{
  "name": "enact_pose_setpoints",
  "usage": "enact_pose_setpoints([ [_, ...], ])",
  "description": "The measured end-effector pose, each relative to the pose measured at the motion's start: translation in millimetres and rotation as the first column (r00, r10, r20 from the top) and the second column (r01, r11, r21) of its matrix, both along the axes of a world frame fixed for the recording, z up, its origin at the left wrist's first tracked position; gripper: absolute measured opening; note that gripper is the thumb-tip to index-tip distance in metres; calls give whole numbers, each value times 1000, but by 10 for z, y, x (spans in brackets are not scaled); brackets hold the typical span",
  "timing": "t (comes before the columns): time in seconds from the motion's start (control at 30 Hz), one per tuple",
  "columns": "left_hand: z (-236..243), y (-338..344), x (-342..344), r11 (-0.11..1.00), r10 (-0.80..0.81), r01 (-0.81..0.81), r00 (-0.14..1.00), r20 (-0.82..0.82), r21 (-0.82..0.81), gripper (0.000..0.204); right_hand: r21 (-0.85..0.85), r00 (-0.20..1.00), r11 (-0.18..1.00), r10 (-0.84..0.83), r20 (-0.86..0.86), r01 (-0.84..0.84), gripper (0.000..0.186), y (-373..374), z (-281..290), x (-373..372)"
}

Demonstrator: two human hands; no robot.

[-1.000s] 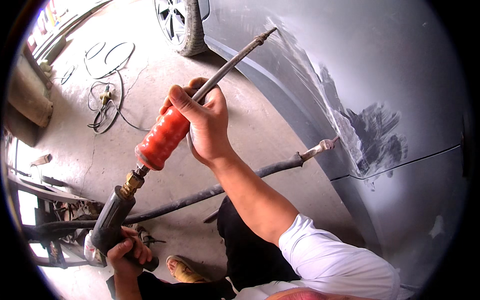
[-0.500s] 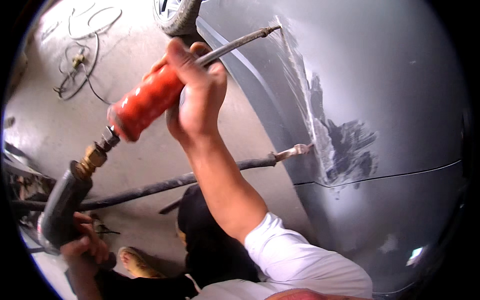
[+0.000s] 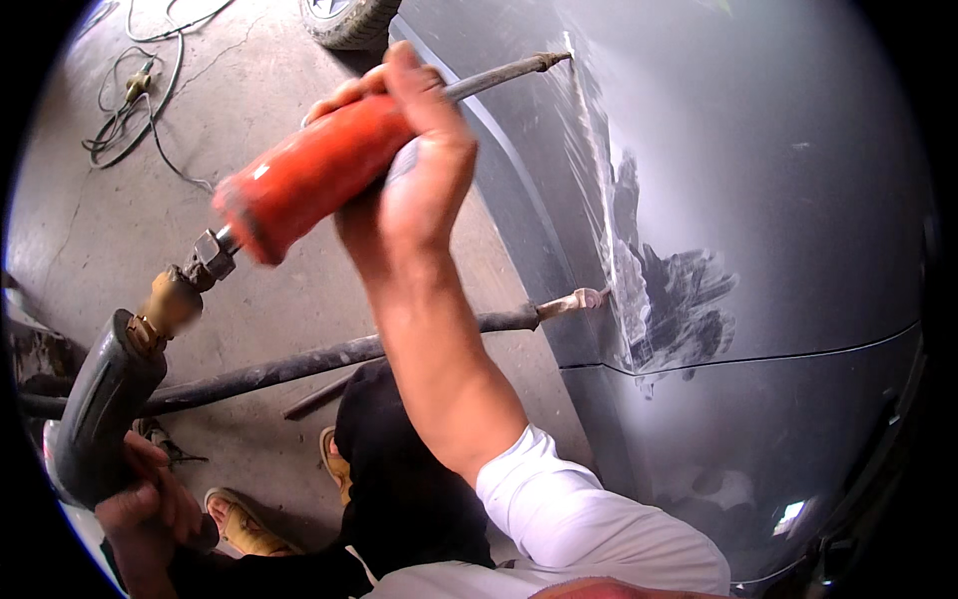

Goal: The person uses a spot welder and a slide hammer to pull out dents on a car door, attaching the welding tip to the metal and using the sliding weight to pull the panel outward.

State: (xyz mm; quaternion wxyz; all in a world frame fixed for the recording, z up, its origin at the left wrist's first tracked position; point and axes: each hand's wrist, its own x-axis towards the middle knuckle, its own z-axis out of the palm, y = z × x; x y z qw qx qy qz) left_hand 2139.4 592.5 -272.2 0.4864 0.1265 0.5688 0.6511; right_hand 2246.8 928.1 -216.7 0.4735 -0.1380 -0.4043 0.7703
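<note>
My right hand [image 3: 419, 170] grips the red ridged sleeve [image 3: 279, 180] on a long steel rod [image 3: 496, 78], whose tip meets a whitish streak [image 3: 604, 230] of scraped metal on the grey car panel [image 3: 778, 180]. At lower left my left hand [image 3: 150, 504] wraps round the dark grey handle [image 3: 105, 399] of the same tool, below a brass fitting [image 3: 168, 304]. Lower down, a thick black cable [image 3: 259, 374] runs across to a pale clamp [image 3: 584, 299] at the panel, beside a dark smudge on the streak's right.
The concrete floor [image 3: 239, 309] holds coiled cables with a connector [image 3: 140, 85] at upper left and a bar [image 3: 314, 399]. A car wheel [image 3: 349, 20] is at the top. My sandalled feet [image 3: 239, 524] show below; dark frame parts [image 3: 40, 354] stand at the left edge.
My right hand has moved up with the red sleeve toward the rod's tip. My left hand and the handle sit farther left in view, and the camera view has shifted.
</note>
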Motion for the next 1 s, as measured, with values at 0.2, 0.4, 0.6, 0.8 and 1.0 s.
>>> enact_pose_setpoints([
  [0.2,71,-37,3,1000,-15,15,1000,24,-6,49,-65,996,996,-72,-54,69,27,-130,52,-48],
  [0.4,-290,-250,-34,999,40,-36,983,-179,29,47,-9,995,999,33,-96,-34,27,-136,-66,-12],
  [0.6,-434,-380,-156,1000,7,-14,902,-433,-13,60,68,988,997,36,-151,-26,32,-86,-38,0],
  [0.8,-62,-140,-22,989,129,-148,915,383,20,59,243,999,969,-49,-1,48,38,-91,-59,-75],
  [1.0,46,19,68,993,113,-120,965,238,16,56,244,1000,970,7,-3,-6,39,-2,-53,-83],
])
